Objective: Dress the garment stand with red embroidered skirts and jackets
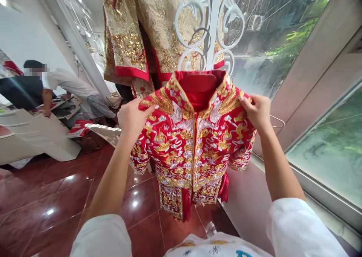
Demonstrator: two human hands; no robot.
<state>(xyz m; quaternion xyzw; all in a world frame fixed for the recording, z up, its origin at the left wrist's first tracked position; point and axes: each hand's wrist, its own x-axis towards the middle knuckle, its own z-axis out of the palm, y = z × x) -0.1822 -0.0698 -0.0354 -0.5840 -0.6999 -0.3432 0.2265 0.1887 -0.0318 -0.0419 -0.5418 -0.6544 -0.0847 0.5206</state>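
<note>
- Nearest you: your white shirt (217, 246), small flower motifs on its front, sleeves ending near the elbows.
- Left hand (131, 117): closed in a pinch on the jacket's shoulder on that side, thumb across the front, other fingers curled out of sight.
- Right hand (259, 108): matching pinch on the opposite shoulder, thumb on the gold embroidery.
- Jacket (175, 146): red, gold and silver embroidery, upright between your two hands, front facing you, collar standing.
- Hook (209, 37): above the collar, against the white scrolled stand (216, 19); whether it bears on the stand, you cannot tell.
- Panels (171, 198): embroidered, hanging below the jacket's hem.
- Gold garment (169, 27): red-edged, behind and above the jacket.
- Window (263, 42) to your right; glossy red floor (138, 223) below.
- Another person (68, 81): well apart to your left, bent forward.
</note>
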